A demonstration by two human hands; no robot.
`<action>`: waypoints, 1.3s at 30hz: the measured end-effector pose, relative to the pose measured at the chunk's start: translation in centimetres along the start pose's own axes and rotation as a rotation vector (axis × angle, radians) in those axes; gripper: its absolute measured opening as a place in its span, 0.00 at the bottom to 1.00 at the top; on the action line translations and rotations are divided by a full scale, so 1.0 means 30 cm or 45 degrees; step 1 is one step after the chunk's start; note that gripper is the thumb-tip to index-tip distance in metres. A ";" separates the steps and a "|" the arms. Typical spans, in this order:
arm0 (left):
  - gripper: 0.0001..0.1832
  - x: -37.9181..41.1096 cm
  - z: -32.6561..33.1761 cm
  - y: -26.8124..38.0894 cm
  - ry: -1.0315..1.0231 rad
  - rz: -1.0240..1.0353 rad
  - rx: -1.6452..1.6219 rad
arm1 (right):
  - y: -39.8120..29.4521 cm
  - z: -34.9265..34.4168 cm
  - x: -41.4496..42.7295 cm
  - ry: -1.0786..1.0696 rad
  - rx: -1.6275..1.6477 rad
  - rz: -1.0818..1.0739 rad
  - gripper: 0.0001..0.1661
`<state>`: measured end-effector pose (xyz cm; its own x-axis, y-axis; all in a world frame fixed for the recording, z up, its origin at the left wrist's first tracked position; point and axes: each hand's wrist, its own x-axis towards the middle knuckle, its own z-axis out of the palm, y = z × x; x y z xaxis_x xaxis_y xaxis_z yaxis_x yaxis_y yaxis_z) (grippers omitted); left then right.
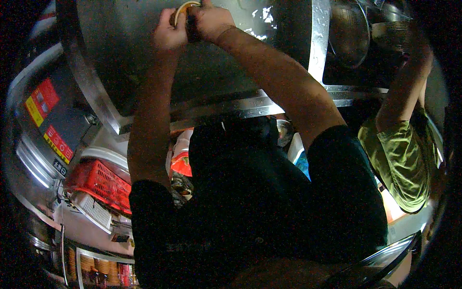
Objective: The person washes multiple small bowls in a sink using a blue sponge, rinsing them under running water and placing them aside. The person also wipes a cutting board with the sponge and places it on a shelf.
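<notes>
Both hands are at the top edge of the head view, over a large metal sink basin [202,76]. My left hand [171,34] grips one side of a small round vessel with a pale rim [186,8], perhaps a bowl or cup. My right hand [213,21] is against its other side, with something dark between the hands that I cannot make out. The vessel is tilted, and the top edge of the picture cuts it off in part. Wet patches shine on the basin to the right of my right hand.
A metal divider [317,43] separates this basin from one at the right holding a large metal bowl [348,34]. A co-worker in a green shirt [404,162] reaches in there. A red plastic basket [104,184] and a white perforated tray [94,211] lie at lower left.
</notes>
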<state>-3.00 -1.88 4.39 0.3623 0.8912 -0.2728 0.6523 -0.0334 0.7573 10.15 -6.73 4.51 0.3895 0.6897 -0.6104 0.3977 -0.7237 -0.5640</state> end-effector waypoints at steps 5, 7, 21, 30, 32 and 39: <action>0.18 0.058 0.009 -0.150 0.070 -0.053 -0.140 | 0.021 -0.057 0.019 0.473 -0.082 -0.595 0.23; 0.18 0.069 -0.004 -0.219 0.073 -0.140 -0.261 | 0.017 -0.119 0.013 0.630 0.127 -0.475 0.24; 0.14 0.034 0.055 -0.077 -0.400 -0.898 -1.746 | 0.078 -0.026 -0.071 -0.017 0.549 -0.697 0.20; 0.13 -0.001 0.160 -0.194 -0.925 -0.963 -2.104 | -0.130 -0.068 0.041 0.676 0.353 -0.584 0.18; 0.13 -0.020 0.121 -0.151 -1.001 -0.944 -2.104 | -0.038 -0.019 0.190 0.683 0.190 -0.395 0.21; 0.17 -0.071 -0.136 -0.241 -0.535 -0.429 -0.430 | 0.232 -0.081 0.103 -0.350 -0.827 -0.825 0.18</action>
<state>-11.19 -1.70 1.92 0.4487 0.5723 -0.6864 0.5546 0.4239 0.7160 16.14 -9.58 0.04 -0.2441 0.8623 -0.4436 0.8826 0.0081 -0.4700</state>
